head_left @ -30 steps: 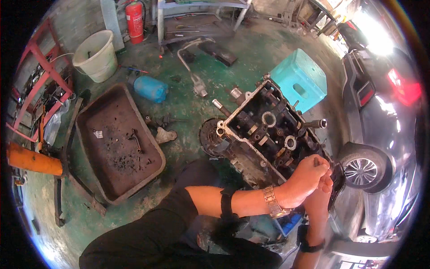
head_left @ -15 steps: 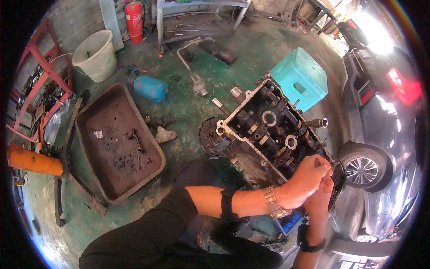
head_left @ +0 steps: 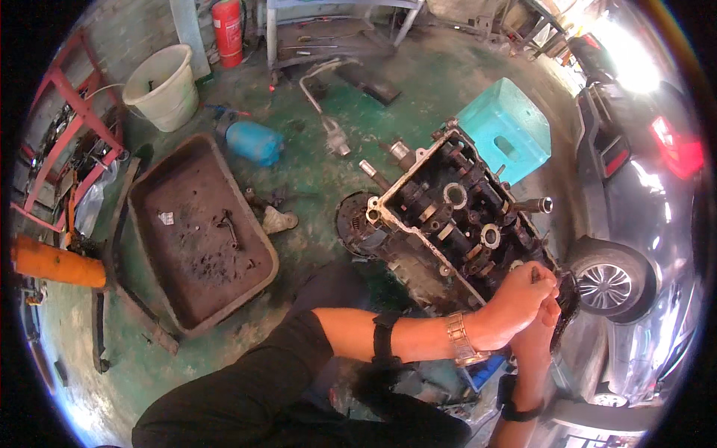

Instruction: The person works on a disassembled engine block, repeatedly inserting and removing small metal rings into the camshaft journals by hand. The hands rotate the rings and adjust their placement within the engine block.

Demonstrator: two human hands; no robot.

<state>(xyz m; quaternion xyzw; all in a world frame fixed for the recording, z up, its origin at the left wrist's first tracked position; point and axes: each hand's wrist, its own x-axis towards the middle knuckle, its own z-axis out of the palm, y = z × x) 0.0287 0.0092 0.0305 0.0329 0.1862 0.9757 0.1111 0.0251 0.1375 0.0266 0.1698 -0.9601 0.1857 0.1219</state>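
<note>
An open engine block (head_left: 441,270), dark and oily inside with a worn pale rim, stands before me to the right. Its crankshaft parts and two pale ring-shaped pieces (head_left: 455,196) show within. Over its near right corner my left hand (head_left: 511,305), with a metal watch at the wrist, is closed, fingers curled together. My right hand (head_left: 532,340) meets it from below, also closed and partly covered by the left. Something small and dark seems pinched at the fingertips, but I cannot make out its kind.
To the left lies a brown tray (head_left: 270,270) with a connecting rod and dirt in it. A turquoise stool (head_left: 523,123) stands behind the engine, and a grey car (head_left: 635,201) at the right. Beyond the tray are a blue canister (head_left: 254,142) and a white bucket (head_left: 168,93).
The whole view has shifted slightly, with the engine and hands a little further right in the picture. Both hands stay together at the same corner of the engine.
</note>
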